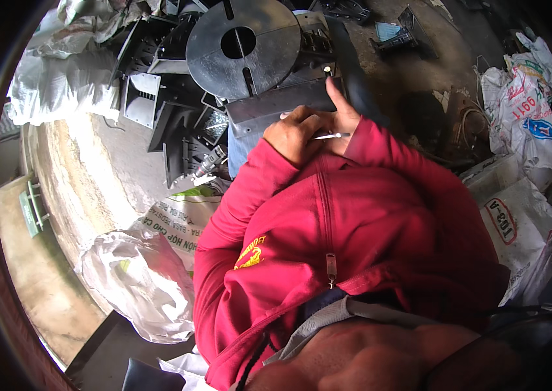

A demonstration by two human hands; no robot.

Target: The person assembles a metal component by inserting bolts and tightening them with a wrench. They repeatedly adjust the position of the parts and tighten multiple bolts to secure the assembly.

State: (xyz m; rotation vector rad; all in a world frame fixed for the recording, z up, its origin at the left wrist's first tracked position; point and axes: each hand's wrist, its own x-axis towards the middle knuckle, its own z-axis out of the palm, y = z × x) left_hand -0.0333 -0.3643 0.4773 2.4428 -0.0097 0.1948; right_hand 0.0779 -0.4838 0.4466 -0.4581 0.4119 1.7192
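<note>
My left hand [293,135] is closed in front of my belly, its fingers curled around a thin pale rod [333,136] whose end sticks out toward the right. Against it lies my right hand [343,124], thumb stretched up and away. Its other fingers are partly hidden behind the left hand, and it looks open. Just beyond both hands is a dark flat panel [269,107] over my lap. Past that sits a large grey-black round disc [207,49] with a centre hole and two slots. What the hidden fingertips touch cannot be seen.
Black moulded parts [175,127] are heaped left of the disc, near a power tool [209,161] lying on the floor. White plastic bags [139,283] stand at my left, printed sacks [517,215] at my right. Another black part [399,39] lies at the far right.
</note>
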